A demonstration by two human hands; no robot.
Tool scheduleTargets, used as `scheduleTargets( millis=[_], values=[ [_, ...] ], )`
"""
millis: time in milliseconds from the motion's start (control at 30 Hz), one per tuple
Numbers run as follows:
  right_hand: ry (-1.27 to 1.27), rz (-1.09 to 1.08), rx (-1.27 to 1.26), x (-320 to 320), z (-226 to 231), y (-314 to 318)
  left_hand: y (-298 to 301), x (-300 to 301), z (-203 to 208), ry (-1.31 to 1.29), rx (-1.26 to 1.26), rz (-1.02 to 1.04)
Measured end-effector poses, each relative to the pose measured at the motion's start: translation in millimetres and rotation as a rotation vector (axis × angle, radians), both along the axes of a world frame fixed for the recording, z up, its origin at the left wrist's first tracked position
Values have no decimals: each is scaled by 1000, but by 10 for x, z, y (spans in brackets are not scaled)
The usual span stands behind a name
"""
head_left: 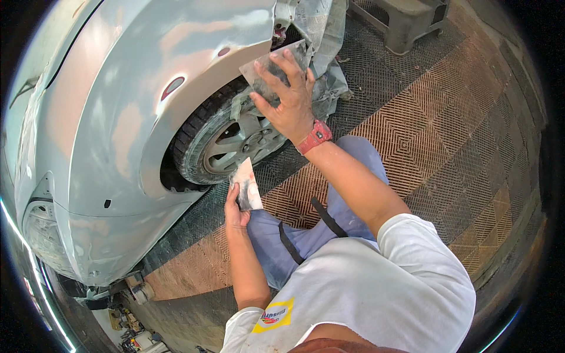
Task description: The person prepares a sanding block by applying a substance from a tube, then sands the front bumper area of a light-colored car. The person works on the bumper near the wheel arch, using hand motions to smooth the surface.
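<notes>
My left hand [237,207] grips a thin, flat filler plate [248,191] by its edge. Its face carries pale, pinkish and dark smears. Over a wide, flat grey spreader [297,52], my right hand [288,103] lies with its fingers spread across the back. That spreader is at the front end of the wheel arch of a car fender [138,70], beside the paper masking; contact with the fender cannot be made out. The fender is grey and white with pinkish, sanded-looking patches. Below the arch is the wheel [244,141], with a dusty tyre and silver spokes.
Crumpled masking paper [321,29] hangs at the car's edge beyond my right hand. A grey plastic stool [406,23] stands at the far right. Ridged floor tiles [424,123] surround my bent legs. Assorted items [138,335] lie at the lower left.
</notes>
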State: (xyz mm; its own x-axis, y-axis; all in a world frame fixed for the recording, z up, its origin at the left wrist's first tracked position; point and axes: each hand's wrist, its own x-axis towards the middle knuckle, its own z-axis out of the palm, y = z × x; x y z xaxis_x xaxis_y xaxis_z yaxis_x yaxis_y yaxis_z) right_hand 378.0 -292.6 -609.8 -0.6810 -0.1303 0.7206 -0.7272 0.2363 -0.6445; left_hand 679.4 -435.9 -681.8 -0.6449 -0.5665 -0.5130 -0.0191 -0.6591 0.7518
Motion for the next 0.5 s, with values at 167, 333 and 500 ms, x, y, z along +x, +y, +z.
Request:
scheduleTargets(
  millis=[167, 333, 500],
  values=[
    [-7, -28, -84, -20, 47, 118, -8, 3, -9, -4, -10, -1],
    [-1, -46, -70, -120, 215, 68, -28, 27, -54, 16, -4, -12],
    [-7, -28, -36, 11, 174, -95, -12, 13, -13, 7, 1, 17]
  ],
)
